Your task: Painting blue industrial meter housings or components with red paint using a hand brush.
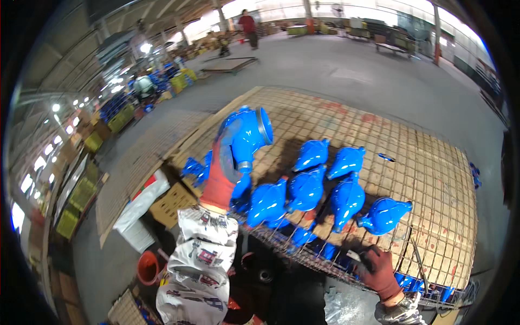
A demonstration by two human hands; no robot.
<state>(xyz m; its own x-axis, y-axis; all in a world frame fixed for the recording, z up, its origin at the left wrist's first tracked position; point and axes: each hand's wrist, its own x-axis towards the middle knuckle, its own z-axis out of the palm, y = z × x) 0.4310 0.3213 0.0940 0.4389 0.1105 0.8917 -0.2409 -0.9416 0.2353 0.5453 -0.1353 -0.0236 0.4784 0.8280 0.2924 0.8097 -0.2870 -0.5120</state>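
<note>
My left hand [221, 170], in a red glove with a dark palm, grips a glossy blue valve-like casting [250, 132]. Its round threaded opening faces right, and a narrower neck points down. It is held above the near left part of a wire-mesh tabletop [433, 162]. More blue castings [348, 201] of rounded, pointed shape lie in loose rows right of it. At the near edge, my right hand [377, 269], gloved alike, has its fingers curled. A small pale piece [353, 254] shows at its fingertips; what it belongs to is unclear. One casting [385, 215] rests just beyond that hand.
A thin rod [418, 260] lies on the mesh near the right hand, and a small blue-and-dark object [386, 157] lies farther back. Left of the table are a cardboard box [173, 203], a white sack [142, 203] and an orange bucket [148, 267]. A person [247, 28] stands far off.
</note>
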